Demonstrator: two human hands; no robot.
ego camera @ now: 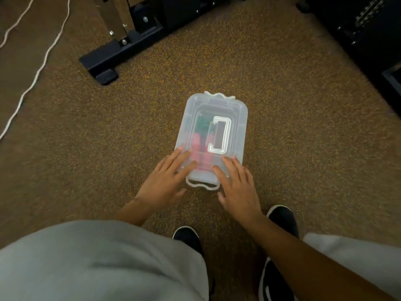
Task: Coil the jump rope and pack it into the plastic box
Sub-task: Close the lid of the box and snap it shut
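Note:
A translucent plastic box (236, 118) lies on the speckled brown floor with its lid on and a white handle (225, 135) on top. Through the lid I make out the jump rope (200, 135) inside, with red handles near me and a green coil beyond them. My left hand (167, 181) lies flat on the near left corner of the lid, fingers spread. On the near right corner rests my right hand (236, 183), also flat with fingers apart. A lid latch (202, 185) sticks out between the two hands.
A black metal equipment frame (121, 51) stands at the far left of the box. Dark equipment (368, 29) fills the far right corner. A white cord (39, 70) runs along the floor at the left. My black shoes (188, 237) are just behind the hands.

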